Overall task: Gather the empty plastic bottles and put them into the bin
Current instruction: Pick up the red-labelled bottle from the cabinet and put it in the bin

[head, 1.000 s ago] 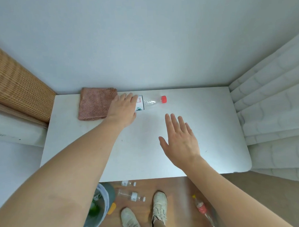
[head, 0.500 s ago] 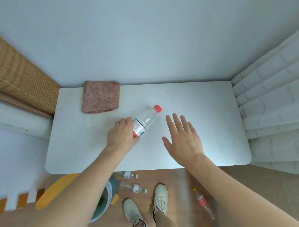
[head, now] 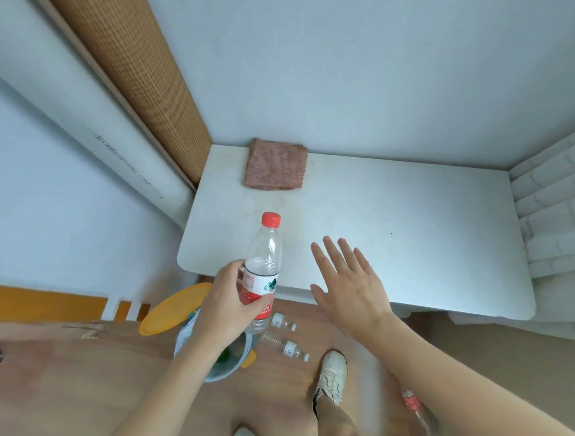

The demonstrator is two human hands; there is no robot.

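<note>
Clear plastic bottle (head: 263, 268), red cap up, looks empty: judged very light, thin-walled, likely to dent under a hard squeeze and somewhat slick. The labelled waist seems the best hold. Left hand (head: 227, 306) holds it there, fingers (head: 230, 269) wrapped behind the label, thumb across the front low on it; bottle nearly upright above the tabletop (head: 412, 229) edge and bin (head: 231, 363). Right hand (head: 348, 289) is spread flat, holding nothing, just beside the bottle without touching.
</note>
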